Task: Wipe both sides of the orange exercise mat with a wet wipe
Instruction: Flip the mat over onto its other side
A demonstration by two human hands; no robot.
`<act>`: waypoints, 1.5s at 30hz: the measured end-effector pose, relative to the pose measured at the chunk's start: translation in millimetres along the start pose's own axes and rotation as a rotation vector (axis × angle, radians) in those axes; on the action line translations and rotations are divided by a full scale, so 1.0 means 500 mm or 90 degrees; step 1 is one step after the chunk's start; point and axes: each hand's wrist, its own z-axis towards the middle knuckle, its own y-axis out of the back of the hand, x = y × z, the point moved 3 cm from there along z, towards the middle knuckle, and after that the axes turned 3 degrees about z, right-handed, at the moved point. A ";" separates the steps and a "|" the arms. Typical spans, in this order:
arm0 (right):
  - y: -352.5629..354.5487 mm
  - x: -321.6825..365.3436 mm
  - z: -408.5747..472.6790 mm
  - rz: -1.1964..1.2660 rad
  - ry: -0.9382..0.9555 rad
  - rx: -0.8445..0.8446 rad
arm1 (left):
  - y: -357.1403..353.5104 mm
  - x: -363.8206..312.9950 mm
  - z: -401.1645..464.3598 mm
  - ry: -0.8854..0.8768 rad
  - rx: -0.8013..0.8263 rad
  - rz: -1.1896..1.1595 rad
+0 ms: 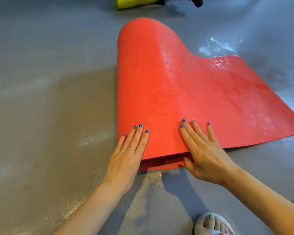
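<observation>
Both my hands press flat on the folded-over orange foam exercise mat (185, 92) on the grey floor (49, 82).

My left hand (127, 155) lies palm down with straight fingers on the near left corner of the mat's upper layer, gripping nothing. My right hand (204, 153) rests beside it, fingers spread flat on the same layer, while its thumb tucks under the layer's near edge, between the upper and lower sheets. The mat is doubled over on itself: the fold humps up at the far end, and the rest spreads flat to the right, its surface showing pale glossy patches. A yellow rolled object (134, 2) sits at the far edge of view, well apart from the mat. My foot in a pale slipper (212, 224) stands on the floor near my right forearm.
</observation>
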 end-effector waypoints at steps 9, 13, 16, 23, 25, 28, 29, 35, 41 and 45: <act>0.012 0.033 0.041 -0.094 0.034 -0.007 | -0.049 0.074 -0.041 0.127 0.041 -0.063; -0.001 0.027 0.023 -0.092 0.017 0.013 | -0.002 0.074 -0.027 0.110 -0.017 -0.049; -0.005 0.024 0.012 -0.069 0.001 0.027 | 0.072 0.065 -0.020 0.055 -0.112 -0.043; 0.037 0.092 0.037 -0.020 0.027 -0.064 | 0.013 0.098 -0.087 0.095 0.000 -0.070; 0.042 0.124 0.058 -0.027 0.079 -0.090 | -0.006 0.115 -0.097 0.126 0.018 -0.089; 0.042 0.143 0.081 -0.037 0.101 -0.115 | -0.014 0.143 -0.098 0.190 0.011 -0.144; 0.040 0.143 0.087 -0.046 0.101 -0.120 | -0.014 0.152 -0.096 0.203 0.005 -0.156; 0.032 0.138 0.075 -0.038 0.108 -0.098 | 0.011 0.180 -0.088 0.181 -0.022 -0.121; 0.050 0.102 0.051 0.027 0.102 -0.124 | 0.107 0.174 -0.047 0.119 -0.137 -0.094; 0.037 0.104 0.054 0.006 0.093 -0.092 | 0.041 0.193 -0.089 0.121 -0.061 -0.115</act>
